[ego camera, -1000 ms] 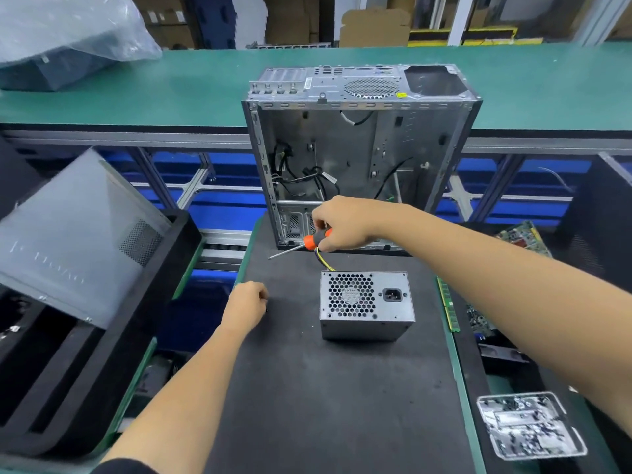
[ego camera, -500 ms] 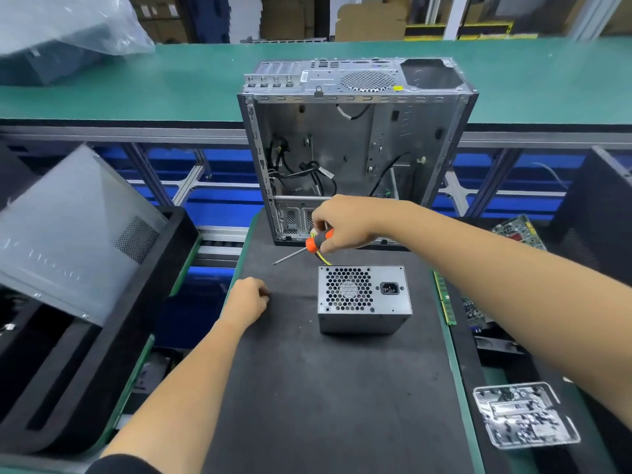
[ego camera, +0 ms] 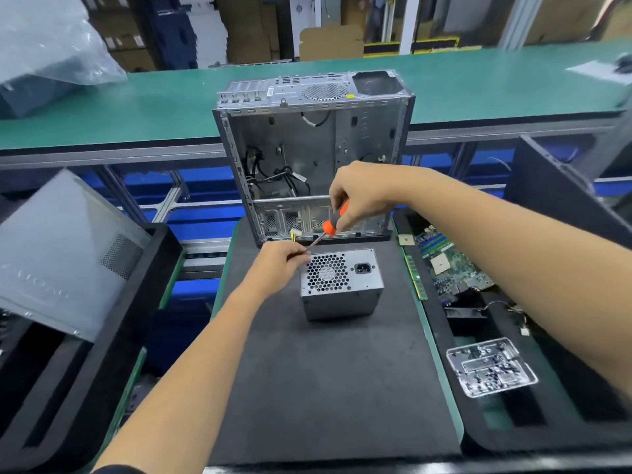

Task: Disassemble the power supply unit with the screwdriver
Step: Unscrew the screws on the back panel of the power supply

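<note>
PSU (ego camera: 342,285), a grey metal box, sits on the black mat (ego camera: 328,388) just before the open case (ego camera: 313,159), its honeycomb fan grille and power socket facing up. Right hand (ego camera: 362,196) grips the orange handle of the screwdriver (ego camera: 326,229), whose shaft slants down-left. Left hand (ego camera: 282,265) pinches the shaft near its tip, at the PSU's far-left corner.

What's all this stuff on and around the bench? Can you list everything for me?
power supply: 1, grey, middle of the black mat
mat: 1, black, centre bench
computer case: 1, silver, open, at the mat's far end
screwdriver: 1, orange handle, above the power supply
circuit board: 1, green, right of the mat
parts tray: 1, clear, near right
side panel: 1, grey, leaning at left
plastic bag: 1, clear, far left
left hand: pinches the screwdriver's shaft
right hand: grips the handle
</note>
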Demonstrator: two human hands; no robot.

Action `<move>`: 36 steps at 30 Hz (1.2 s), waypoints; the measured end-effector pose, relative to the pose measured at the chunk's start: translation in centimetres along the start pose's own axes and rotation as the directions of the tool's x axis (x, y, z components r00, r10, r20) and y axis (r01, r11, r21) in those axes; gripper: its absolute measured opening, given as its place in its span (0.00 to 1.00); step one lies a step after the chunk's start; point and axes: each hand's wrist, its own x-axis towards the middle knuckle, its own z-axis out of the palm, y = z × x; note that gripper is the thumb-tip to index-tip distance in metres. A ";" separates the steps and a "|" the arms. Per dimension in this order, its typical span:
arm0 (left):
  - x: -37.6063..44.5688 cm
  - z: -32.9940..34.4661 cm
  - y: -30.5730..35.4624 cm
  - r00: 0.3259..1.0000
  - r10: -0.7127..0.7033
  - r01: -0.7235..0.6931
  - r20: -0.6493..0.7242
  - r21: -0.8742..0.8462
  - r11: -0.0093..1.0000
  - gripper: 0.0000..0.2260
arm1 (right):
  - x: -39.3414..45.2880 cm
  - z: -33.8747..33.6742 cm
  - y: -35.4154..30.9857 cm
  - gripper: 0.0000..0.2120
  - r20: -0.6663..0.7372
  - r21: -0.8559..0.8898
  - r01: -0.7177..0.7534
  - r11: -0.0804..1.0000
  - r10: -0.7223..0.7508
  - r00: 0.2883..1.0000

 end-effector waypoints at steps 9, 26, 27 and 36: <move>-0.3 2.6 5.1 0.939 0.183 -0.190 0.293 -0.002 0.982 0.04 | -3.2 -1.3 -0.4 0.06 -0.129 0.109 -0.052 0.993 0.066 0.990; -0.9 4.5 4.6 0.941 0.202 -0.205 0.272 -0.015 0.979 0.03 | -2.6 1.0 -0.7 0.14 -0.119 -0.013 -0.049 0.999 0.047 0.992; -0.9 4.5 4.6 0.942 0.202 -0.204 0.269 -0.019 0.979 0.03 | -2.6 1.0 -0.7 0.14 -0.119 -0.016 -0.049 0.999 0.046 0.992; -0.7 4.2 3.9 0.930 0.166 -0.114 0.329 -0.170 0.979 0.08 | -3.2 0.3 -1.1 0.12 0.054 -0.060 -0.087 0.994 0.090 0.994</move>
